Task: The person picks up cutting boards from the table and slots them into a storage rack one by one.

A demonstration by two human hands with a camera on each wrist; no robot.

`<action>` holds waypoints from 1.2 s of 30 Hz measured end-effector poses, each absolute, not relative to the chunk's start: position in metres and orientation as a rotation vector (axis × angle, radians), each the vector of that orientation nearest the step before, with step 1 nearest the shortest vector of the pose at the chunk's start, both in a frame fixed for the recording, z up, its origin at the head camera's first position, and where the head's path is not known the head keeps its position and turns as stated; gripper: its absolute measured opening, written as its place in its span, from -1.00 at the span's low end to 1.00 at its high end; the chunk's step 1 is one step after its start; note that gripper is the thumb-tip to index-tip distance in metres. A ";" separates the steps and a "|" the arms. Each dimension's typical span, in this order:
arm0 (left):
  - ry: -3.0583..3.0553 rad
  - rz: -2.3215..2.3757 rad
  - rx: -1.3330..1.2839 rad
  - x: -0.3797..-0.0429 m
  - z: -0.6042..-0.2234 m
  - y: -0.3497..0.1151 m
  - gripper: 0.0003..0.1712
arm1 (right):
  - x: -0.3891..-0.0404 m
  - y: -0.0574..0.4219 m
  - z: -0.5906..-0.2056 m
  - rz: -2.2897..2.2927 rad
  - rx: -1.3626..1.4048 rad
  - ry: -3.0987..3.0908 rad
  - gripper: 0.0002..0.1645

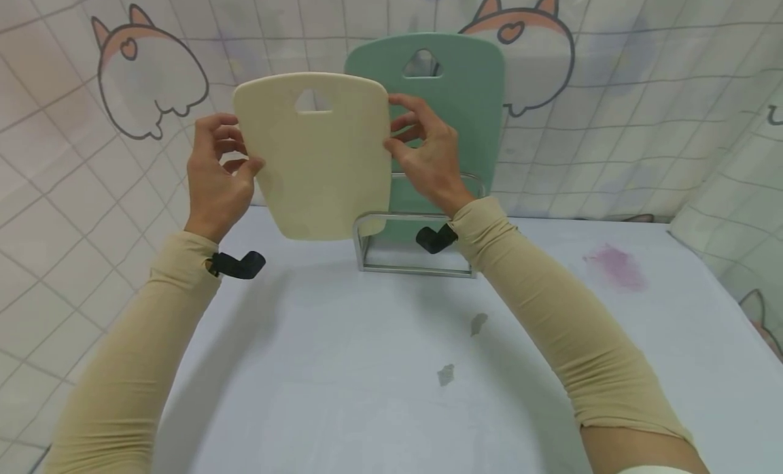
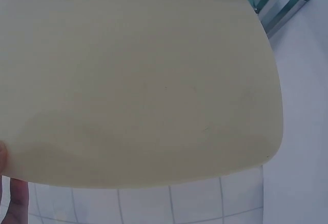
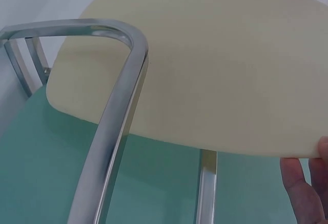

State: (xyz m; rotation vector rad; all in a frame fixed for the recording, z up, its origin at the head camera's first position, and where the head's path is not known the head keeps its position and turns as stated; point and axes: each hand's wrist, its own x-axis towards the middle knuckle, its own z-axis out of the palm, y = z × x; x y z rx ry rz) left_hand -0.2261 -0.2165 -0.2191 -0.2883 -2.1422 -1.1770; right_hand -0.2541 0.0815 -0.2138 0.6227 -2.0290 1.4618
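A cream cutting board [image 1: 318,161] is held upright between both hands, its handle slot at the top. My left hand [image 1: 220,168] pinches its left edge, thumb on the near face. The right hand [image 1: 431,154] pinches the upper right edge, fingers reaching behind. The board's lower right corner lies behind the front bar of a metal rack [image 1: 416,271]; most of the board sticks out left of the rack. Behind it, a green cutting board [image 1: 477,120] stands in the rack. In the right wrist view the rack bar [image 3: 115,111] crosses in front of the cream board [image 3: 215,80].
The rack stands on a white-covered table [image 1: 342,365] near the back wall [image 1: 293,25], which has a tile pattern and cartoon drawings. A pink stain [image 1: 618,266] marks the cloth at right, and two small grey patches lie nearer the front.
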 end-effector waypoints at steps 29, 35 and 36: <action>-2.149 -1.202 -0.351 -0.233 -0.221 -0.191 -0.32 | -0.254 0.106 -0.220 1.414 0.583 -2.027 -0.38; -2.156 -1.184 -0.354 -0.234 -0.222 -0.187 -0.34 | -0.255 0.110 -0.220 1.424 0.577 -2.023 -0.38; -2.154 -1.184 -0.358 -0.234 -0.222 -0.187 -0.34 | -0.255 0.110 -0.220 1.426 0.575 -2.021 -0.38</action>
